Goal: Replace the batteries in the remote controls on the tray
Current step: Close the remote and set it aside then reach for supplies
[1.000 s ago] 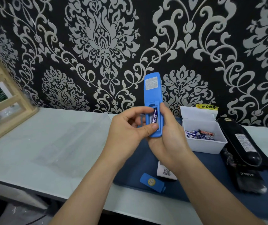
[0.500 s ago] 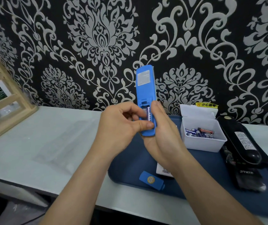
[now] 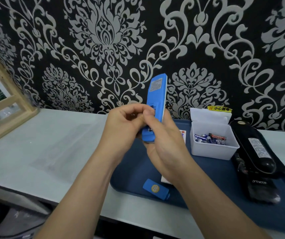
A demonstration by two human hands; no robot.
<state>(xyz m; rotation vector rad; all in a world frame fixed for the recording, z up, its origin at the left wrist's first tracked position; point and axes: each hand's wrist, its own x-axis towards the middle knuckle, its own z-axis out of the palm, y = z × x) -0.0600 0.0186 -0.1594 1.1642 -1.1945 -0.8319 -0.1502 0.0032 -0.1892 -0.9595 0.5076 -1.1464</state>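
My right hand (image 3: 167,149) grips the lower end of a blue remote (image 3: 156,90), holding it upright with its back toward me above the dark blue tray (image 3: 224,178). My left hand (image 3: 126,128) is curled at the open battery compartment. Its thumb tip presses there and hides the battery. The remote's blue battery cover (image 3: 156,188) lies on the tray's front edge. A white box (image 3: 212,150) on the tray holds several loose batteries (image 3: 210,138). A black remote (image 3: 254,145) lies to its right, and a white remote (image 3: 183,135) shows partly behind my right hand.
A second black item (image 3: 260,188) lies on the tray's right front. The tray sits on a pale table (image 3: 52,144) against a patterned wall. A wooden frame (image 3: 5,107) stands at the far left. A yellow warning label (image 3: 220,109) is behind the box.
The battery seen in the compartment earlier is now covered by my left thumb. Both hands and the remote have tilted slightly, the remote's top leaning right.
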